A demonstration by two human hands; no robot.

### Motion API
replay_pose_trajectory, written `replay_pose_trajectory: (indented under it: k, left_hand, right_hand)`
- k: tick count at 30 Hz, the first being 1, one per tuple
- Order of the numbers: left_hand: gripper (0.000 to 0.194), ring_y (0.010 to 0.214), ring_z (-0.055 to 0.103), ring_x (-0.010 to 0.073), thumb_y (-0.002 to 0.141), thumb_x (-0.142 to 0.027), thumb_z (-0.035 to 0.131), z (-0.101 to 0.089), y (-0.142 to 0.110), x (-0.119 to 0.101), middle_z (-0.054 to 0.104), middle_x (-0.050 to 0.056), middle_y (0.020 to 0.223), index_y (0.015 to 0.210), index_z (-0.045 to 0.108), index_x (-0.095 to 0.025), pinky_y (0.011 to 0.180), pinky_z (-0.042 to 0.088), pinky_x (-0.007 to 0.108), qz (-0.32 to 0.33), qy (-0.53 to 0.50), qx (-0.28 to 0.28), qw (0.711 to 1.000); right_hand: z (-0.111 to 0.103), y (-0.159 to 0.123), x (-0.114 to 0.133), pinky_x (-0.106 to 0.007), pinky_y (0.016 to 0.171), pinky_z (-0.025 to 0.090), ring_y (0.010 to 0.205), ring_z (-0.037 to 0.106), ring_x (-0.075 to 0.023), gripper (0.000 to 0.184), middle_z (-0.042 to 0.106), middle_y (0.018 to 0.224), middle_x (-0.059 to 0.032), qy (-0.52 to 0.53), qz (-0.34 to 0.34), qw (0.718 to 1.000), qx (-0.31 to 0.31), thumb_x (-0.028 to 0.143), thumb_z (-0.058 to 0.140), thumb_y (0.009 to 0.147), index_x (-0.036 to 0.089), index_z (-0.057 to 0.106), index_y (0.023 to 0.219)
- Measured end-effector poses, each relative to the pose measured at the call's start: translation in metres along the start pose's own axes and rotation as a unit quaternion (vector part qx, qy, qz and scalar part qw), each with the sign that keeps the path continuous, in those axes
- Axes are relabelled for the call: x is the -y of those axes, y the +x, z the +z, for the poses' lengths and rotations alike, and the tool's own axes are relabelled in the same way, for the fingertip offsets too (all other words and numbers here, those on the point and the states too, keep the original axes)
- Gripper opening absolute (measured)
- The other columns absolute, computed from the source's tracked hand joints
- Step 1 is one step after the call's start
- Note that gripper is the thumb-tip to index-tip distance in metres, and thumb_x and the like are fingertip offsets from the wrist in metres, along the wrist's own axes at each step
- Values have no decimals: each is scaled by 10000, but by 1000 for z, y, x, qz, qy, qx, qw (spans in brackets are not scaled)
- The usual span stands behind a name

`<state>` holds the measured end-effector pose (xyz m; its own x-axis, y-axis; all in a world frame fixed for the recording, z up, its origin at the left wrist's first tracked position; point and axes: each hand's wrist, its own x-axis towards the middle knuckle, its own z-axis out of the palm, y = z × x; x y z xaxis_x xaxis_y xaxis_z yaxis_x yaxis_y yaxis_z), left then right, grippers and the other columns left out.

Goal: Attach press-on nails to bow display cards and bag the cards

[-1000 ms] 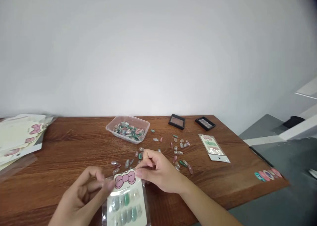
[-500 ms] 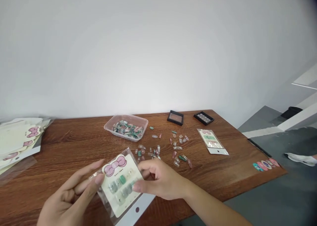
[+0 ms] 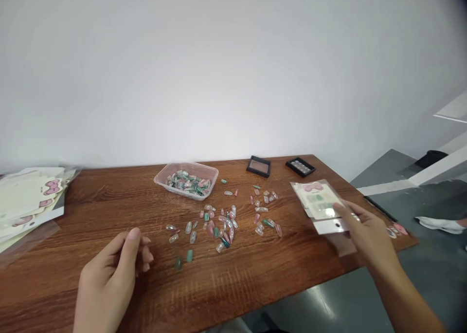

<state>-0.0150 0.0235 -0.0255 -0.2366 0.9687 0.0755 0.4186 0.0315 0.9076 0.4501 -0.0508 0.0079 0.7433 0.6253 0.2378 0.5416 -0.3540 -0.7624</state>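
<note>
Pinching a bow-printed press-on nail packet [image 3: 317, 201] in the right hand [image 3: 368, 240], right of the loose press-on nails [image 3: 222, 231]; left hand [image 3: 109, 279] empty, loosely curled, just before them. More nails lie in a plastic tub [image 3: 182, 163] beyond the left hand.

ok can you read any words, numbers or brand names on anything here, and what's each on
Clear-sleeved cream card with a pink bow in the right hand: any print is too small and blurred to read.
Stacked cream bow-printed cards at the table's left: nothing legible.
No other readable text.
</note>
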Motion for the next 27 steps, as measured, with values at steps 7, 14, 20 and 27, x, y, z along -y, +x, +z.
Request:
replay_pose_trajectory:
  k: [7, 14, 20, 27]
  left_hand:
    - [648, 446, 497, 159, 1004, -481, 390, 7, -11, -15, 417, -5, 389, 393, 375, -267, 501, 403, 313, 15, -95, -13, 995]
    - [430, 820, 735, 219, 744, -139, 464, 2, -10, -12, 803, 64, 926, 324, 482, -234, 636, 527, 282, 68, -25, -71, 995]
    - [421, 697, 716, 191, 799, -99, 426, 9, -4, -17, 794, 83, 843, 416, 570, -198, 588, 529, 284, 106, -55, -125, 985]
    - [464, 752, 698, 174, 991, -246, 404, -10, -26, -13, 772, 75, 827, 619, 671, -176, 716, 516, 292, 132, 39, -187, 973]
  right_hand:
    - [8, 24, -37, -585, 871, 467, 1062, 649, -478, 592, 734, 1035, -229, -241, 2, 969, -49, 596, 582, 838, 171, 704, 1232]
    - [15, -29, -30, -555, 935, 442, 1155, 571, -417, 302, 619, 1119, -226, -184, -316, 921, -135, 388, 468, 982, 227, 629, 1180]
    - [80, -207, -16, -293, 555, 459, 588, 535, -167, 245, 597, 683, -1, -28, -638, 718, 277, 334, 458, 990, 293, 615, 806]
    - [125, -292, -9, -316, 642, 447, 678, 541, -173, 114, 636, 769, -8, 20, -639, 596, 485, 209, 568, 929, 194, 610, 824]
